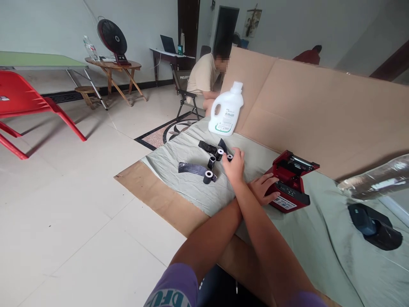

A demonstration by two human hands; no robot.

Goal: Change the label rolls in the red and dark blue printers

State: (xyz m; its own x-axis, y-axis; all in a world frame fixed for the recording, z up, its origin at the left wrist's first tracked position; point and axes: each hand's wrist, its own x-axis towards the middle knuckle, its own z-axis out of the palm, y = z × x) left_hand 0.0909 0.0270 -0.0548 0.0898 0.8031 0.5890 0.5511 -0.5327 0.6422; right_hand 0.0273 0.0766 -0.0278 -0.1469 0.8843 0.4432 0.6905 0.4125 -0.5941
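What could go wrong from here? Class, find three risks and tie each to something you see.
The right hand and left hand work with forearms crossed, so moving one might jog the other.

The lid of the red device is raised near the left hand; if it dropped, fingers could perhaps get pinched.

The dark rolls by the right hand are small and round, so a nudge might send one rolling.

Matt cardboard panel (306, 111), far side; wrinkled cloth (179, 187) before it.
Right: glossy clear plastic wrap (380, 177).
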